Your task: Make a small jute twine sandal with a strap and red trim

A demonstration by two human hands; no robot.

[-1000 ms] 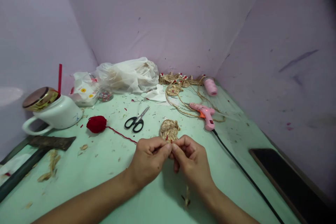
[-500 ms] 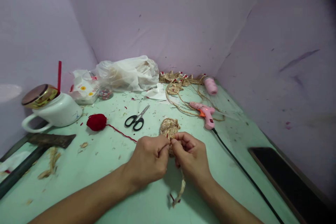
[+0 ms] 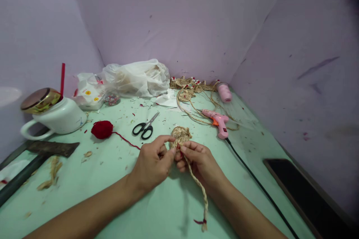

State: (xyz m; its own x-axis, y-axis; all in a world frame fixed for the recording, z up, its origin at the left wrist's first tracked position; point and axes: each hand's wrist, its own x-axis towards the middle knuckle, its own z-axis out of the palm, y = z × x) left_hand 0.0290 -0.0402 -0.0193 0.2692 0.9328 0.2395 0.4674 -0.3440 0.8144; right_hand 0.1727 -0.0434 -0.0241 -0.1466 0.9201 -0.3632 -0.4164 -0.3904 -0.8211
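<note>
A woven straw piece [image 3: 181,133] with a rounded end is held just above the tabletop between my hands. Red yarn [image 3: 178,147] is wound around its narrow lower part. My right hand [image 3: 202,160] pinches the piece there with thumb and fingers. My left hand [image 3: 153,161] is curled at the other side, thumb at the red yarn and index finger lifted toward the straw. From beneath the right fingers a braided straw cord [image 3: 201,188] hangs down, a bit of red yarn near its end. The red yarn ball [image 3: 102,130] lies left, its strand running behind my left hand.
Black-handled scissors [image 3: 146,127] lie beyond my left hand. A pink glue gun [image 3: 219,122] with a black cable is to the right, near a dark flat device [image 3: 297,190]. A hammer [image 3: 42,155] and white mug [image 3: 61,115] stand left; a plastic bag [image 3: 137,78] is behind.
My left index finger and thumb have moved apart, and the red yarn winding now shows between my hands. The braided cord has swung to the right and hangs in fuller view.
</note>
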